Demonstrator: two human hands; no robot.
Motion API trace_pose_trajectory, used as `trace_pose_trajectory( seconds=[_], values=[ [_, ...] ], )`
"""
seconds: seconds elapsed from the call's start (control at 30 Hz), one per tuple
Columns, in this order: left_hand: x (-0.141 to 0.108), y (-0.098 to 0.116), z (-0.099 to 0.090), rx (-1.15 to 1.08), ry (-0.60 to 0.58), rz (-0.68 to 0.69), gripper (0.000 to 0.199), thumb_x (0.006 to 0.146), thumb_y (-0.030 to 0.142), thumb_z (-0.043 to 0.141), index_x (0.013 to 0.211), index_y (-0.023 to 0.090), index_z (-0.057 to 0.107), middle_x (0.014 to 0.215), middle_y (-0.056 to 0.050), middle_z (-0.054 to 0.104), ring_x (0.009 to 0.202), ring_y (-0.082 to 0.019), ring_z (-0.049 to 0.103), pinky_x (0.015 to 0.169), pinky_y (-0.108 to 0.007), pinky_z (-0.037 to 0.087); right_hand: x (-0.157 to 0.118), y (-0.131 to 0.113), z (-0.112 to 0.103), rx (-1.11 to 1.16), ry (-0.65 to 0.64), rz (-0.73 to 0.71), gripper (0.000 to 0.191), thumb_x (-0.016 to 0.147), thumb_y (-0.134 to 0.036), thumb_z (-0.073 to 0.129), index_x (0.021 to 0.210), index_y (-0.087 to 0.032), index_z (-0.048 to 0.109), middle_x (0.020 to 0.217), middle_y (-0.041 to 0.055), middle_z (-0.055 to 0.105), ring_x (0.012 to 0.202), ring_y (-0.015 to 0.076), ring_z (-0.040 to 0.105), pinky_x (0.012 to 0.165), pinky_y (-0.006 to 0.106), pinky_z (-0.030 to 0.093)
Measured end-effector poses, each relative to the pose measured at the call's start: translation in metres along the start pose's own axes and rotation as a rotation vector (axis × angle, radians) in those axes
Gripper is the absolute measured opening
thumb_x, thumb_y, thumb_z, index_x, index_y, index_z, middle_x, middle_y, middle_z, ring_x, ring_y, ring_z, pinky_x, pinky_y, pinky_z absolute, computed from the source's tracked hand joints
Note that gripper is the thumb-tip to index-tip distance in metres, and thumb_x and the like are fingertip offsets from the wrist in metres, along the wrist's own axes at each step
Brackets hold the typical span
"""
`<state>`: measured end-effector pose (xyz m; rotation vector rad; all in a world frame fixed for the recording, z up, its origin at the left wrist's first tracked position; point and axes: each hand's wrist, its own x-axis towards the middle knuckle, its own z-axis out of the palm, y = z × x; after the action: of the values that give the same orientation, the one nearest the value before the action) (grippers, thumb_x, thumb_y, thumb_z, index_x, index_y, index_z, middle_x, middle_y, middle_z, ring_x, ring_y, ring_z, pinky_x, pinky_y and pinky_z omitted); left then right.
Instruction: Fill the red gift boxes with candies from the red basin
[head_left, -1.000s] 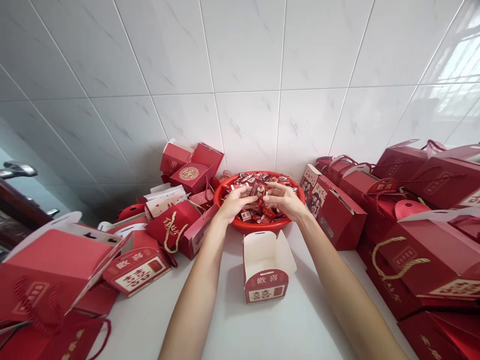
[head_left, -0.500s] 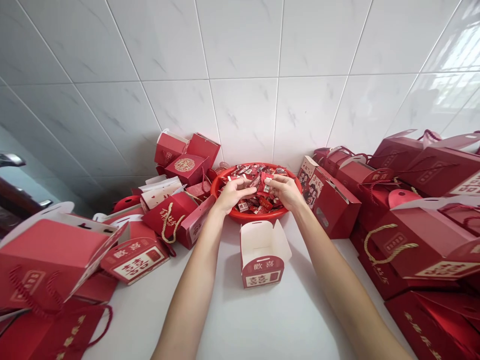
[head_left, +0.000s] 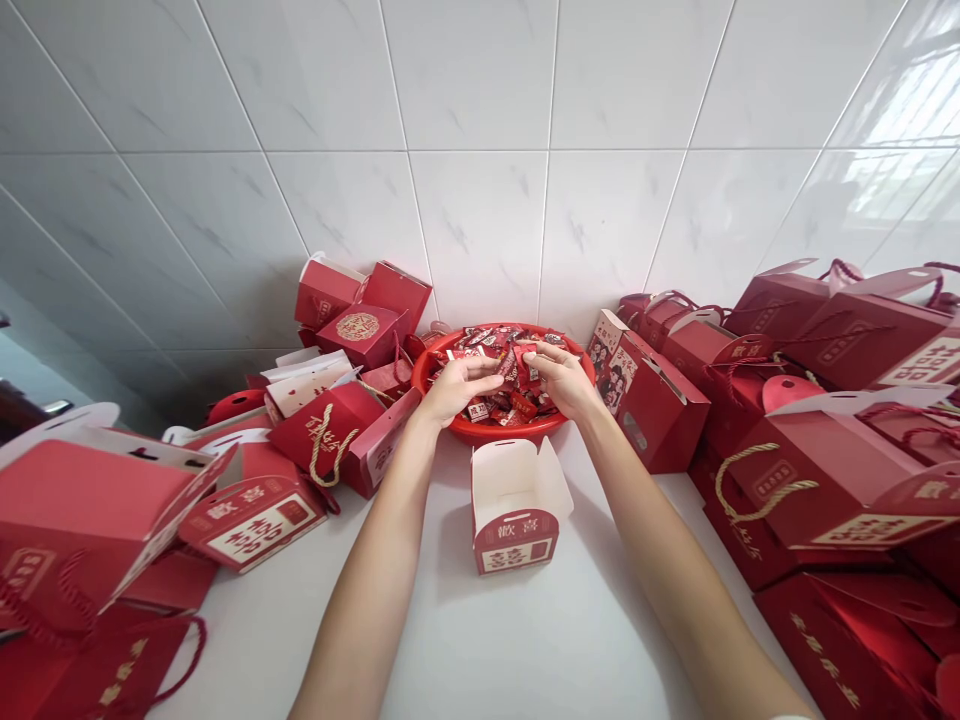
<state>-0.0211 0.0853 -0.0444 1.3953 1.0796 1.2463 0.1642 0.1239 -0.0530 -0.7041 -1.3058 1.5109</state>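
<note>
My left hand (head_left: 456,388) is over the left part of a red plastic basin (head_left: 480,429) heaped with small wrapped candies. Its thumb and fingers close at the edge of a dark red patterned wrapped candy (head_left: 508,370). Across from it, my right hand (head_left: 566,382) has its fingertips on a bright red wrapped candy (head_left: 529,366). The two hands are a short way apart, and the fingers partly cover what they touch. In front of the basin, between my forearms, stands a small open red-and-white gift box (head_left: 516,540) with its lid flaps up and a pale inside.
Red gift boxes (head_left: 255,520) with rope handles pile up on the left. More gift boxes (head_left: 832,480) are stacked on the right, and a red box with printed figures (head_left: 660,400) stands beside the basin. A tiled wall (head_left: 480,220) rises behind the white table (head_left: 472,650).
The view has shifted slightly, so everything sits a little further left. My right fingers have loosened and spread somewhat at the bright red candy; my left hand stays nearly in place.
</note>
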Motion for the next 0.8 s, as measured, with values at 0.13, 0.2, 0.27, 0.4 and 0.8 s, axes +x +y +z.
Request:
trace_pose_trajectory(
  seconds=[0.13, 0.2, 0.27, 0.4, 0.8],
  values=[
    [-0.001, 0.002, 0.002, 0.007, 0.012, 0.027, 0.051, 0.052, 0.039, 0.092, 0.094, 0.015, 0.077, 0.097, -0.008, 0.077, 0.097, -0.026, 0.071, 0.095, -0.043, 0.055, 0.0, -0.002, 0.002, 0.072, 0.057, -0.04, 0.041, 0.054, -0.044, 0.087, 0.085, -0.021, 0.072, 0.083, 0.0, 0.069, 0.07, 0.0127, 0.057, 0.059, 0.025, 0.045],
    [-0.001, 0.003, 0.001, 0.0, 0.097, 0.076, 0.047, 0.058, 0.043, 0.088, 0.093, 0.015, 0.076, 0.095, -0.008, 0.077, 0.093, -0.024, 0.071, 0.093, -0.041, 0.055, 0.001, -0.001, 0.002, 0.102, 0.108, -0.059, 0.042, 0.052, -0.044, 0.088, 0.082, -0.021, 0.07, 0.086, 0.0006, 0.069, 0.075, 0.0144, 0.059, 0.062, 0.025, 0.047],
    [0.001, 0.004, -0.004, 0.047, 0.242, 0.136, 0.038, 0.065, 0.043, 0.082, 0.089, 0.015, 0.075, 0.09, -0.008, 0.077, 0.089, -0.023, 0.071, 0.091, -0.039, 0.055, 0.002, 0.0, 0.001, 0.123, 0.146, -0.048, 0.045, 0.052, -0.046, 0.087, 0.085, -0.023, 0.068, 0.085, -0.0002, 0.068, 0.075, 0.0154, 0.059, 0.058, 0.026, 0.047],
    [0.0, 0.006, -0.017, 0.489, 0.482, 0.18, 0.02, 0.073, 0.03, 0.072, 0.088, 0.017, 0.075, 0.091, -0.009, 0.077, 0.091, -0.025, 0.071, 0.093, -0.038, 0.052, 0.002, 0.0, -0.001, 0.148, 0.116, -0.018, 0.046, 0.054, -0.047, 0.087, 0.089, -0.026, 0.065, 0.087, -0.0012, 0.066, 0.076, 0.0167, 0.06, 0.061, 0.03, 0.052],
    [-0.004, -0.006, -0.026, 0.94, 0.403, 0.003, 0.053, 0.049, 0.01, 0.079, 0.1, 0.022, 0.076, 0.09, -0.009, 0.075, 0.103, -0.035, 0.068, 0.088, -0.037, 0.053, -0.007, -0.009, 0.001, 0.106, 0.016, 0.015, 0.05, 0.059, -0.05, 0.085, 0.101, -0.027, 0.071, 0.08, -0.0015, 0.065, 0.067, 0.0149, 0.059, 0.047, 0.024, 0.046]
  ],
)
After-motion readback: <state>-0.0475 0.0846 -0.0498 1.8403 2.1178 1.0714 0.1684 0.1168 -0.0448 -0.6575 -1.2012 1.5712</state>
